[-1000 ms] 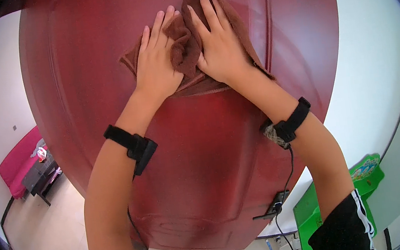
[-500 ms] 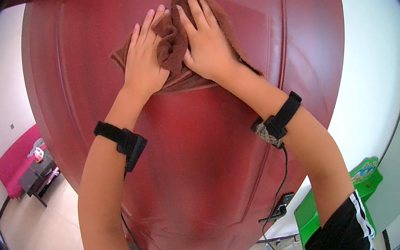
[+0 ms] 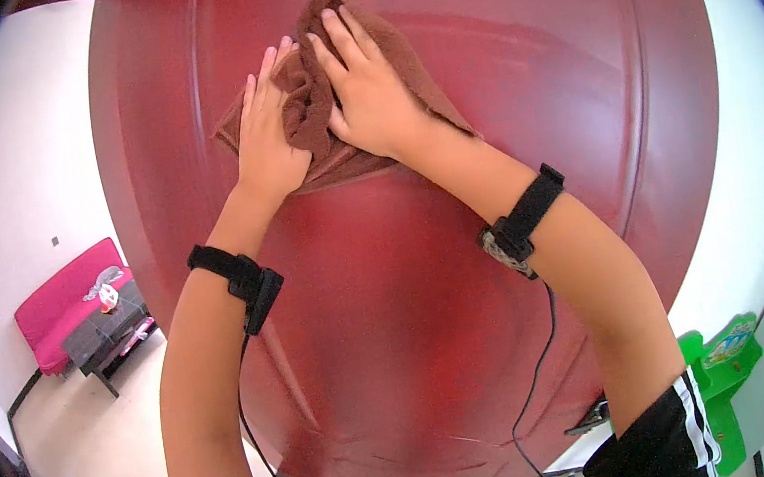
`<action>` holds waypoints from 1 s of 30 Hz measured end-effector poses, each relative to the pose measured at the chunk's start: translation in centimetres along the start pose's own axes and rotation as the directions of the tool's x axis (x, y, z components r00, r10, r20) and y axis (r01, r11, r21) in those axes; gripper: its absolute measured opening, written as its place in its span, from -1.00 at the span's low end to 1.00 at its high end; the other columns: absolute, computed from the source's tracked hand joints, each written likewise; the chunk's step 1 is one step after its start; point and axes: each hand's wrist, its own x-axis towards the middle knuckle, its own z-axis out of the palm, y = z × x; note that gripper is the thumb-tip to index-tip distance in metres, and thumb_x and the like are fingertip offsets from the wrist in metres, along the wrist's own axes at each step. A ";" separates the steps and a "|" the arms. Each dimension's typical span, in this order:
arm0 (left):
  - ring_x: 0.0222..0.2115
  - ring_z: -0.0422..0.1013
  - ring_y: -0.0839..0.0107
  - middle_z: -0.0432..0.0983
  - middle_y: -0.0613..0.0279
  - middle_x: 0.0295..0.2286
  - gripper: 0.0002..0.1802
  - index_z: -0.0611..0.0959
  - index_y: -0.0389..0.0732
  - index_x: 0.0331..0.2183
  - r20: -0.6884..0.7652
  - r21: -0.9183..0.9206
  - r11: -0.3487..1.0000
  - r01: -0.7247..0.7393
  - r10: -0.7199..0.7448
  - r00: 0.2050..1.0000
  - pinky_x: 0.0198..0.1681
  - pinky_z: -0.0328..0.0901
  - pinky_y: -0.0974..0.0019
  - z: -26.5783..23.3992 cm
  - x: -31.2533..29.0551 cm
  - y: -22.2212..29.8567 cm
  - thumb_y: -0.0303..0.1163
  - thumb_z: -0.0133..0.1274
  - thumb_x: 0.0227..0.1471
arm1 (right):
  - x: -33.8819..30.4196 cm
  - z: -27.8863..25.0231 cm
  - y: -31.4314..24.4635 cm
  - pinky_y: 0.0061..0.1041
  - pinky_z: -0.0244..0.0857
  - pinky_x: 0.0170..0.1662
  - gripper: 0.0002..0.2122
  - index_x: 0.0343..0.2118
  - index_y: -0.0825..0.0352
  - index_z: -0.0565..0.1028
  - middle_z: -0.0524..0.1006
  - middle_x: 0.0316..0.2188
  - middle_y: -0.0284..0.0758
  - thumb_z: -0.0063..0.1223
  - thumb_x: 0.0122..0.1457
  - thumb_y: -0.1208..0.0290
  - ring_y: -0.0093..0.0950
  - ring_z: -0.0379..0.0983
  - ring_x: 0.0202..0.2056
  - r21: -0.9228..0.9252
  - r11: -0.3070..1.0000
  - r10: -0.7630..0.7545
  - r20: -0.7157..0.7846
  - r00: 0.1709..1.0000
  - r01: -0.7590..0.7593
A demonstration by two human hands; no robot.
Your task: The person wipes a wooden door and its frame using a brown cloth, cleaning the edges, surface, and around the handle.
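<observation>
Both my hands press a brown cloth (image 3: 333, 154) against the upper part of a dark red panelled door (image 3: 385, 267). My left hand (image 3: 268, 152) lies on the cloth's left side, open, its fingers stretched upward. Beside its thumb the cloth is bunched into folds. My right hand (image 3: 373, 101) rests flat on the cloth's right part, open, fingers extended up and to the left. A fold of cloth stands up past its fingertips. The palms' undersides are hidden.
Black straps (image 3: 532, 215) with trailing cables ring both forearms. At left stand a pink sofa (image 3: 61, 302) and a dark low table (image 3: 112, 329) with a plastic bag on it. A green plastic piece (image 3: 723, 378) is at lower right, near a white wall.
Both hands and the cloth have slid left across the door, with the right hand also slightly lower. The view has shifted, so the door appears further right.
</observation>
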 end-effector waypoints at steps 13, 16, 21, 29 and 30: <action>0.18 -0.12 0.09 0.02 0.12 0.14 -0.35 0.13 -0.15 0.13 -0.090 0.021 0.994 0.106 -0.104 0.990 0.19 -0.24 0.03 -6.5 5.7 -1.4 -0.45 -0.16 -0.05 | 10.4 1.2 -1.0 -0.23 -0.10 0.18 -0.46 -0.02 0.48 0.28 0.05 0.13 0.01 -0.04 -0.19 0.56 -0.04 -0.07 0.15 0.199 0.980 0.047 -0.158 0.986 -0.014; 0.17 -0.12 0.06 0.03 0.09 0.13 -0.36 0.12 -0.19 0.13 -0.098 0.125 0.982 0.145 -0.133 0.986 0.19 -0.23 0.08 -8.2 4.1 -4.3 -0.42 -0.13 -0.01 | 11.9 3.5 -3.0 -0.27 -0.04 0.16 -0.49 -0.01 0.42 0.30 0.11 0.13 -0.07 -0.04 -0.15 0.53 -0.10 0.00 0.14 0.159 0.987 0.009 -0.196 0.981 0.023; 0.17 -0.09 0.06 0.05 0.08 0.13 -0.36 0.16 -0.21 0.11 -0.156 0.044 0.985 0.169 -0.161 0.975 0.18 -0.22 0.09 -7.5 1.6 -3.2 -0.45 -0.11 -0.05 | 9.6 6.2 -4.1 -0.20 -0.19 0.20 -0.41 0.04 0.61 0.11 -0.08 0.16 0.10 -0.21 -0.21 0.71 0.04 -0.13 0.16 0.506 0.862 0.084 -0.205 0.975 0.032; 0.19 -0.19 0.08 -0.14 0.05 0.17 -0.26 0.03 -0.13 0.17 0.019 0.092 0.987 0.134 -0.136 0.991 0.19 -0.25 0.01 -3.0 -5.1 -2.0 -0.13 -0.12 0.02 | -0.5 4.8 -5.0 -0.23 -0.13 0.19 -0.45 0.03 0.56 0.17 -0.02 0.15 0.05 -0.12 -0.14 0.60 0.00 -0.07 0.15 0.189 0.980 0.076 -0.069 0.995 -0.062; 0.19 -0.17 0.07 -0.13 0.05 0.17 -0.29 0.07 -0.15 0.15 0.038 0.113 0.984 0.137 -0.142 0.989 0.19 -0.25 0.03 -2.5 -5.6 -2.1 -0.14 -0.12 0.03 | -1.2 4.6 -5.3 -0.24 -0.13 0.19 -0.46 0.03 0.55 0.18 -0.01 0.15 0.04 -0.11 -0.13 0.59 -0.01 -0.07 0.15 0.144 0.987 0.084 -0.065 0.994 -0.074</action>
